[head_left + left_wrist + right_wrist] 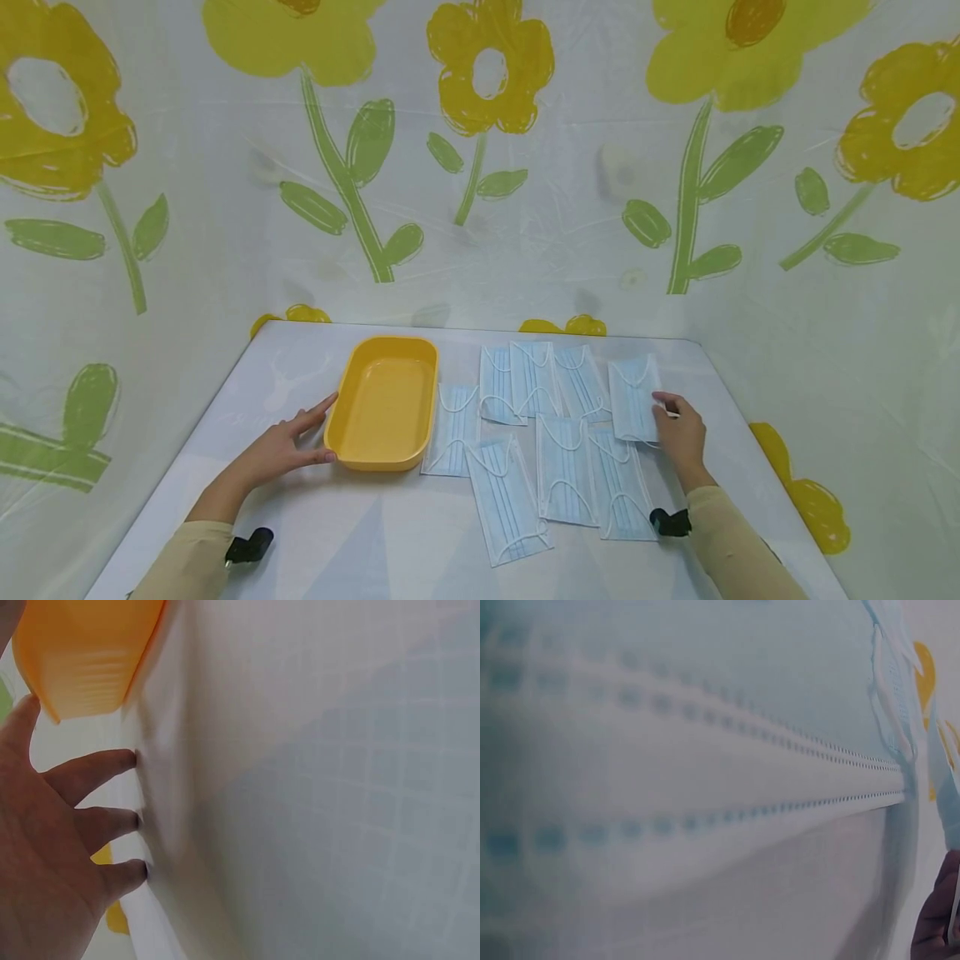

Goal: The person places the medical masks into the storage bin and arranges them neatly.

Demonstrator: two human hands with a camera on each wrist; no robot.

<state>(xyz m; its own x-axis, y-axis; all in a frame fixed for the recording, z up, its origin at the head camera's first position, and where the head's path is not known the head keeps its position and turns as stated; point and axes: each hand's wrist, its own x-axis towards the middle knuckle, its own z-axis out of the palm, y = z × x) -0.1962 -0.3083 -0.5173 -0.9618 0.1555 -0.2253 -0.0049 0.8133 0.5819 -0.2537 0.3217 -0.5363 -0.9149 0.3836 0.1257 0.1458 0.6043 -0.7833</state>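
Observation:
A yellow plastic tray stands on the left half of the table. My left hand is beside it, thumb and forefinger spread and touching its left side. In the left wrist view, the other fingers of that left hand rest on the tabletop below the tray. Over on the right, my right hand pinches the right edge of a light blue face mask between thumb and fingers. Only a bit of the right hand shows in the right wrist view, where a mask fills much of the frame.
Several more blue masks lie spread right of the tray, among them one mask against its right side and another mask nearest me. Behind the white table hangs a flower-patterned curtain, which also encloses both sides.

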